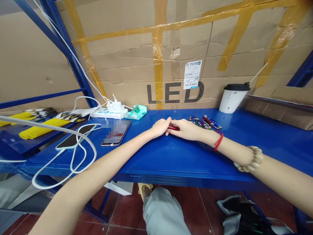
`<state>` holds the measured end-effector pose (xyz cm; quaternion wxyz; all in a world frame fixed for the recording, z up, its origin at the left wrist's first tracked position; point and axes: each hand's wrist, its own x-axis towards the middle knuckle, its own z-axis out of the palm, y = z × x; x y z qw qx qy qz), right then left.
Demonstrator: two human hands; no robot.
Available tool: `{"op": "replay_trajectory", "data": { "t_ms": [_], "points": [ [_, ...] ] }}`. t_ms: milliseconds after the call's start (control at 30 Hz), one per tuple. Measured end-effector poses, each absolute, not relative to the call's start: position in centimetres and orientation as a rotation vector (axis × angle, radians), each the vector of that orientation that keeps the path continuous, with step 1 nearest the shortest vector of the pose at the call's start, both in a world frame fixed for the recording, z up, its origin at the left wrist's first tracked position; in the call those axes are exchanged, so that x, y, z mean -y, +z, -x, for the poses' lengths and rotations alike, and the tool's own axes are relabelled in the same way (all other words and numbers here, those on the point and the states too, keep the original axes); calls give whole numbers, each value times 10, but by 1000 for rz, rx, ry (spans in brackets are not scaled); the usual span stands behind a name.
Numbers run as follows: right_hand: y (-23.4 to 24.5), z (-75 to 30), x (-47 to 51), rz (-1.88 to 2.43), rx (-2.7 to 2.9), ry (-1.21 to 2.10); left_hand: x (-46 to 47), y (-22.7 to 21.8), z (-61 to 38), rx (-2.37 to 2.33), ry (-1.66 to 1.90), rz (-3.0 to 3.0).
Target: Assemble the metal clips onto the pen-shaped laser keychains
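My right hand [186, 130] is closed around a small, shiny red metallic cylinder [173, 128], whose exact kind is mostly hidden by the fingers. Against its other end, my left hand [160, 127] is closed too, with the fingertips meeting those of the right. Both hands are just above the blue table [158, 160]. Behind my right wrist lies a pile of small shiny cylinders [207, 121] in red, blue and other colours.
A lidded paper cup [232, 98] stands at the back right near a cardboard box [281, 107]. To the left are a phone [116, 132], another phone [75, 137] on a looping white cable [94, 150], a power strip [107, 113] and a teal packet [137, 112].
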<state>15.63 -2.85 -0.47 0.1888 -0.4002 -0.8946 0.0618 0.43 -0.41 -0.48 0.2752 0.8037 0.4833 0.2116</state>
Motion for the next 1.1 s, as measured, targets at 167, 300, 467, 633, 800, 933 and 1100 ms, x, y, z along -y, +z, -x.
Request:
{"op": "replay_trajectory", "data": {
  "t_ms": [167,300,467,633,800,933,1100],
  "points": [
    [-2,-156,31,1143,2525,186,6,-5,-4,-1300,550,-2238],
    [-1,-156,32,1117,2525,208,6,-4,-5,-1315,524,-2275],
    [-3,-156,31,1079,2529,229,6,-4,-5,-1332,501,-2299],
    [-4,-157,29,1107,2531,210,5,-5,-6,-1331,480,-2322],
    [-4,-157,29,1173,2527,181,7,-4,-7,-1358,472,-2353],
    [-5,-156,29,1202,2529,162,9,-4,-7,-1357,479,-2368],
    [-2,-154,32,1272,2541,139,10,-4,-8,-1335,490,-2396]
  ]
}}
